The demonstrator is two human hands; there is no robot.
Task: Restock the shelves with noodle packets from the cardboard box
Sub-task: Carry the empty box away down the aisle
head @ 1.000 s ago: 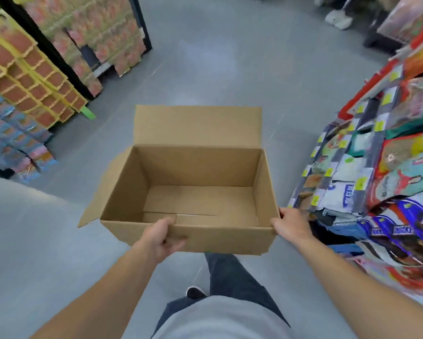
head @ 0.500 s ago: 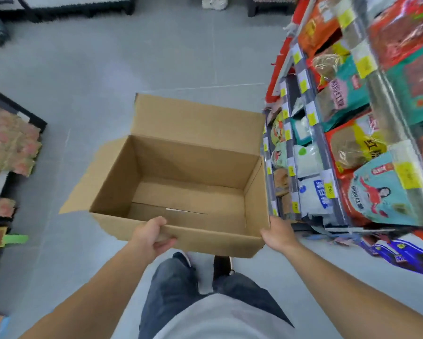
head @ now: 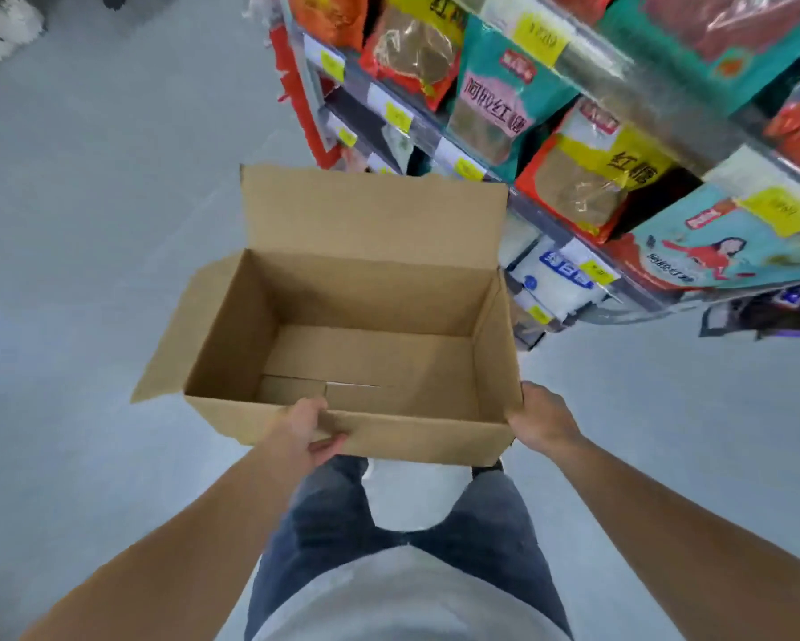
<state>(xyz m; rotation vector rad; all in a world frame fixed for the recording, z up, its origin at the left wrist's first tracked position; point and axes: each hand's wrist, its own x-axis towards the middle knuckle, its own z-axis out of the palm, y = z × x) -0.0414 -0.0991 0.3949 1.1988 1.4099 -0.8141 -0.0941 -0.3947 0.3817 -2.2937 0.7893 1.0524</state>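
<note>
Head view, looking down: a person carries an open cardboard box [head: 365, 335] in front of the body, above a pale grey floor [head: 88, 224]. The left hand [head: 303, 430] grips the near wall of the box at its top rim, the fingers [head: 312, 404] curled over the edge into the interior and the thumb [head: 328, 444] pressed against the outer face. The right hand [head: 539, 421] holds the near right corner of the box, its back toward the camera; its fingers wrap round the corner and are largely hidden, so their exact lie cannot be told. The far flap [head: 375, 210] of the box stands upright, and the left flap [head: 176, 344] splays outward. Only the bare cardboard bottom shows inside the box; no packets are visible in it. To the right of the box stand the shelves [head: 587, 233], edged with yellow price tags [head: 539, 32] and stocked with packets: teal bags [head: 495, 99], red-and-yellow bags [head: 592, 168] with clear windows, and white bags [head: 557, 277] on a lower level near the box's right wall. The box's far right corner lies just beside the shelf front; whether it touches cannot be told. Below the box appear dark jeans [head: 324, 515] and a grey shirt [head: 388, 599].
</note>
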